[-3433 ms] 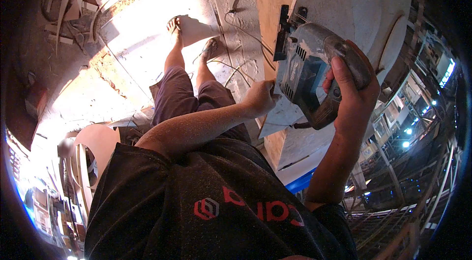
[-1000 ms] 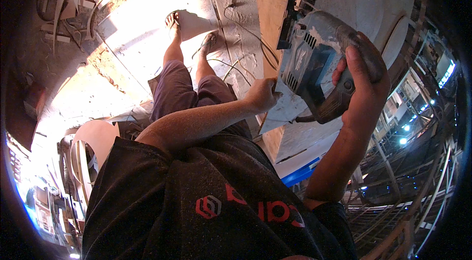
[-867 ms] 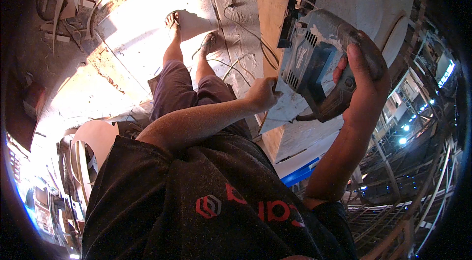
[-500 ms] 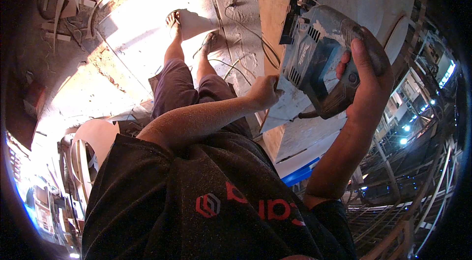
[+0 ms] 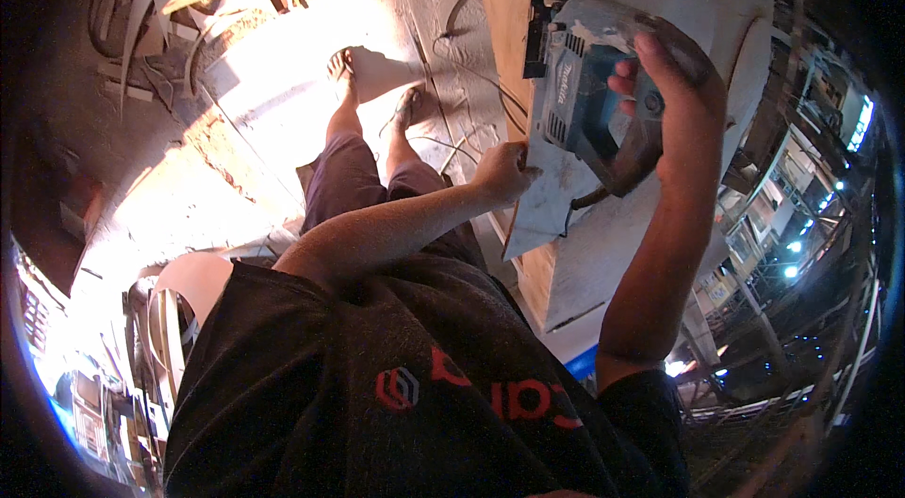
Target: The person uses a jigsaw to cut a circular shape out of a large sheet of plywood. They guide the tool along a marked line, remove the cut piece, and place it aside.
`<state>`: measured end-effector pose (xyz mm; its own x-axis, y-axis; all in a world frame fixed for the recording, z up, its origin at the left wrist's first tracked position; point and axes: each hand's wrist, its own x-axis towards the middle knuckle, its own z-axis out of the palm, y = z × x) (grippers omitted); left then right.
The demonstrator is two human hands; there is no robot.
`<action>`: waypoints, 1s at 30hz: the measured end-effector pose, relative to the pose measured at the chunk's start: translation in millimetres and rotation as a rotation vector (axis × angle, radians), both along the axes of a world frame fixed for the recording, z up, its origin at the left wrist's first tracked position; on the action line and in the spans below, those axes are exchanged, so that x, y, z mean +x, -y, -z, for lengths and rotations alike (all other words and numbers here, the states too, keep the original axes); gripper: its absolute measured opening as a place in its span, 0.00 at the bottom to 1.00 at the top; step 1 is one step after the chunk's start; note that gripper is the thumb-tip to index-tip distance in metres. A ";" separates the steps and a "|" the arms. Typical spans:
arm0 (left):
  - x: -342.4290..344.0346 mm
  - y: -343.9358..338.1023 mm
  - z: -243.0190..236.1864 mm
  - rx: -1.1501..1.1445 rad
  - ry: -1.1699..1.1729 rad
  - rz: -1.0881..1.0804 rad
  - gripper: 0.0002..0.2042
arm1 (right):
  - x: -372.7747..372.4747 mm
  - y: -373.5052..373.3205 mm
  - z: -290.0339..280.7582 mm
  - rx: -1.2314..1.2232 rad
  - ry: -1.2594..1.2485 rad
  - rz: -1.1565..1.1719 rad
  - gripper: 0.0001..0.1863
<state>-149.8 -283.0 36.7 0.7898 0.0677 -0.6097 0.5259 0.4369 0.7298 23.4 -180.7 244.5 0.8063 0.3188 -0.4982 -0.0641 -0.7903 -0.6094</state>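
Note:
My right hand (image 5: 683, 88) is wrapped round the handle of a teal and grey jigsaw (image 5: 570, 88), dusty on top. The jigsaw lies tilted over a pale board (image 5: 650, 239), its black base plate turned to the left. Its blade cannot be made out. From the handle's lower end a dark cord (image 5: 589, 199) bends down over the board. Just left of the tool, my left hand (image 5: 504, 176) is closed at the edge of a thin pale piece of board (image 5: 539, 206) with a pointed near corner. Its fingertips are partly hidden.
Wood offcuts and curved strips (image 5: 141, 17) lie heaped at the far left. A cable (image 5: 462, 55) snakes over the dusty floor beside my feet (image 5: 344, 69). A round-edged pale panel (image 5: 193, 281) stands at the left. Beyond the board's right side are timber frames and lights.
My right hand and the jigsaw have shifted left and slightly away over the board. My left hand stays closed at the board's edge. The whole view has shifted slightly.

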 end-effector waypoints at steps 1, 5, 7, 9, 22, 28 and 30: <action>0.6 -1.6 -1.1 0.046 0.000 0.009 0.11 | 4.1 1.9 0.4 -0.005 -0.021 -0.010 0.19; -3.2 7.3 23.1 -0.037 0.021 0.009 0.12 | -1.4 11.9 -2.8 0.045 -0.007 -0.031 0.22; -7.5 -2.9 9.7 -0.052 0.007 0.080 0.13 | -6.6 29.3 -19.2 0.083 0.019 0.016 0.22; -12.0 -7.9 9.8 -0.119 0.010 0.050 0.13 | -10.9 45.1 -40.4 0.115 0.042 0.064 0.23; -28.5 -38.9 -11.7 -0.197 0.076 0.192 0.13 | -38.3 291.2 -161.1 0.480 0.198 0.429 0.29; -34.6 -74.4 -29.0 -0.283 0.234 -0.003 0.12 | -53.0 435.9 -193.8 0.397 0.579 0.637 0.31; -57.1 -115.6 -49.1 -0.156 0.113 -0.245 0.09 | -53.3 447.9 -177.4 0.476 0.582 0.660 0.31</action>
